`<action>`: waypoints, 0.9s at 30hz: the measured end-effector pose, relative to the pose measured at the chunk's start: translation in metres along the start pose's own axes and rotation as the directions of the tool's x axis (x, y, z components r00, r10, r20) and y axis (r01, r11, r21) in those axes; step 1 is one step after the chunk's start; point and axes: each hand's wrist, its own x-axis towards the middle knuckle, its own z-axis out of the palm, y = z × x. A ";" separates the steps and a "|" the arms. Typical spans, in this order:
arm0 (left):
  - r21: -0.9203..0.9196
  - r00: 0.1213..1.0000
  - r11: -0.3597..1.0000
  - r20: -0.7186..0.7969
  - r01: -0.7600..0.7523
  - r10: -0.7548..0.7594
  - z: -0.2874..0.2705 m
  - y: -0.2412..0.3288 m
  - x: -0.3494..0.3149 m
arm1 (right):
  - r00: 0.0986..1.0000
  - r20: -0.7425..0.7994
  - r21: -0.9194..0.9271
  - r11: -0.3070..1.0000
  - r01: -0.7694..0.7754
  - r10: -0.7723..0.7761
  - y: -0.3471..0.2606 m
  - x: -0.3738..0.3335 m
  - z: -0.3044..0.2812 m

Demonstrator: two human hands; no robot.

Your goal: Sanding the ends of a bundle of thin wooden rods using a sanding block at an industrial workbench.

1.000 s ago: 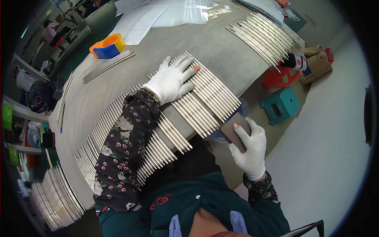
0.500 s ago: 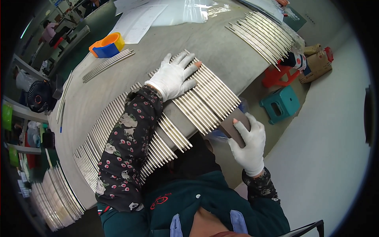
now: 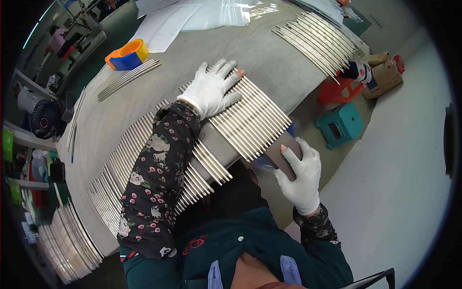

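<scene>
My left hand (image 3: 211,90), in a white glove with a bare fingertip showing, lies flat with fingers spread on a row of thin silvery metal rods (image 3: 255,115). These rods lie side by side, their near ends reaching the table's curved front edge. Beyond that edge, my right hand (image 3: 304,177), gloved in white with bare fingertips, grips a flat brown block (image 3: 284,156). The block is at the rods' near ends; whether it touches them I cannot tell. Part of it is hidden by my fingers. More rods (image 3: 130,149) lie beneath and beside my left forearm.
Another batch of rods (image 3: 317,43) rests at the table's far right. A few rods (image 3: 127,79) lie near an orange and blue tape dispenser (image 3: 127,55). Papers (image 3: 166,29) are at the back. A teal stool (image 3: 339,126) and a red stool (image 3: 337,91) stand right of the table.
A dark gap that ran between the rods under my left hand has closed, and they now lie evenly. My right hand and the block have shifted slightly; the left stays flat on the rods.
</scene>
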 end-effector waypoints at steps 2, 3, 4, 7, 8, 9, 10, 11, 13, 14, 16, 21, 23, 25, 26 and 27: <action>-0.006 1.000 1.000 0.007 0.000 0.000 -0.002 0.000 0.000 | 1.000 -0.007 -0.003 1.000 0.002 -0.002 -0.001 0.002 0.001; -0.010 1.000 1.000 0.007 -0.003 0.003 -0.002 0.000 0.000 | 1.000 -0.007 -0.005 1.000 0.000 0.000 0.000 0.001 0.002; -0.014 1.000 1.000 0.007 -0.007 0.007 -0.002 0.000 0.000 | 1.000 -0.006 -0.008 1.000 -0.002 0.001 0.000 0.001 0.002; 0.006 1.000 1.000 0.015 -0.001 0.001 -0.001 -0.001 0.002 | 1.000 0.020 -0.016 1.000 -0.010 0.011 0.000 0.002 -0.002; 0.009 1.000 1.000 0.010 0.000 0.000 -0.001 -0.001 0.002 | 1.000 0.016 -0.021 1.000 -0.014 0.014 0.001 0.003 -0.002; 0.009 1.000 1.000 0.006 -0.006 0.006 -0.001 -0.001 0.002 | 1.000 0.000 -0.023 1.000 -0.015 0.015 0.004 0.003 -0.003; 0.004 1.000 1.000 0.010 -0.001 0.001 -0.002 0.000 0.002 | 1.000 -0.017 -0.024 1.000 -0.017 0.016 0.007 0.003 -0.003; -0.002 1.000 1.000 0.015 0.004 -0.004 -0.002 0.000 0.003 | 1.000 -0.022 -0.030 0.999 -0.020 0.020 0.009 0.003 -0.004; 0.007 1.000 1.000 0.009 0.005 -0.005 -0.002 0.002 0.006 | 0.999 -0.021 -0.053 0.998 -0.036 0.035 0.012 0.002 -0.005; 0.010 1.000 1.000 0.017 0.008 -0.008 -0.001 0.002 0.008 | 0.999 -0.025 -0.057 0.998 -0.039 0.037 0.014 0.002 -0.005; 0.013 1.000 1.000 0.024 0.007 -0.008 -0.002 0.003 0.012 | 0.997 -0.050 -0.057 0.997 -0.059 0.056 0.017 0.001 -0.007; 0.010 0.999 1.000 0.025 0.026 -0.026 -0.003 0.005 0.021 | 0.997 -0.069 0.102 0.994 0.039 -0.032 0.000 0.010 -0.012; 0.006 0.999 0.999 0.016 0.035 -0.035 -0.001 0.003 0.020 | 0.975 0.090 0.236 0.956 0.175 -0.201 -0.010 0.016 -0.011; -0.011 1.000 1.000 0.007 0.023 -0.023 -0.001 0.005 0.022 | 0.985 -0.046 0.097 0.980 0.171 -0.167 0.015 0.024 -0.003; -0.010 1.000 1.000 0.007 0.024 -0.024 -0.003 0.005 0.022 | 0.977 -0.200 -0.053 0.997 0.064 -0.073 0.034 0.029 -0.002; -0.015 0.999 0.999 0.011 0.030 -0.030 -0.003 0.005 0.021 | 0.972 -0.228 -0.137 0.986 -0.093 0.060 0.054 0.034 -0.001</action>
